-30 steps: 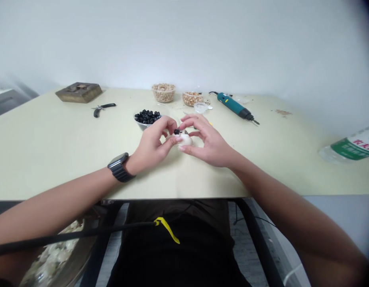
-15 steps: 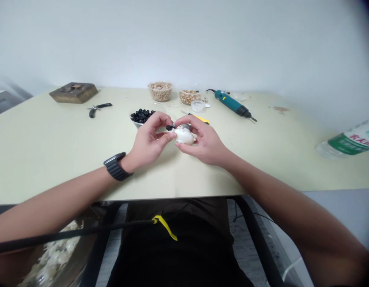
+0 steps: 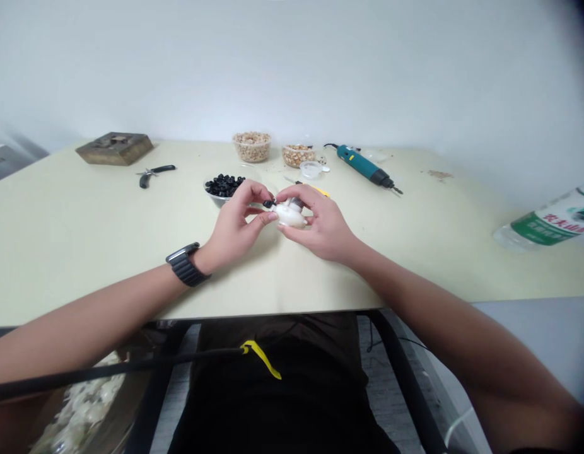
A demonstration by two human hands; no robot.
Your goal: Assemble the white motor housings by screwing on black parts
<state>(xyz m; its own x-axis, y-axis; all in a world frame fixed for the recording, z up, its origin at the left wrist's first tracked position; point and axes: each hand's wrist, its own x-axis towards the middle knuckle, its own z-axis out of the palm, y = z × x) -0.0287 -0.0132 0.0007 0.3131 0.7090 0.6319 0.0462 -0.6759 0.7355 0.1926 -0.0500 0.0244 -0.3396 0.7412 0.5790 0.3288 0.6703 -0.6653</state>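
Note:
Both my hands meet above the table's middle around a small rounded white object (image 3: 291, 216) with a grey part on top; its exact kind is unclear. My right hand (image 3: 327, 230) is closed on its right side, thumb below and fingers over the top. At its left end, my left hand (image 3: 239, 217) pinches a small black piece (image 3: 268, 203) against it, and the left thumb touches the white body. Just behind the left hand stands a clear bowl (image 3: 216, 200) of similar black pieces (image 3: 224, 185). The fingers partly hide the white object.
Behind are tubs of tan bits (image 3: 252, 147) and brown bits (image 3: 297, 155), a small clear cup (image 3: 311, 169), a yellow-handled knife (image 3: 319, 189) and a teal rotary tool (image 3: 362, 167). Pliers (image 3: 152, 174) and a block (image 3: 115, 149) lie left, a bottle (image 3: 547, 224) right.
The view has shifted slightly. Both hands keep their hold at nearly the same spot, and the white object looks slightly turned, with more of its grey top part showing.

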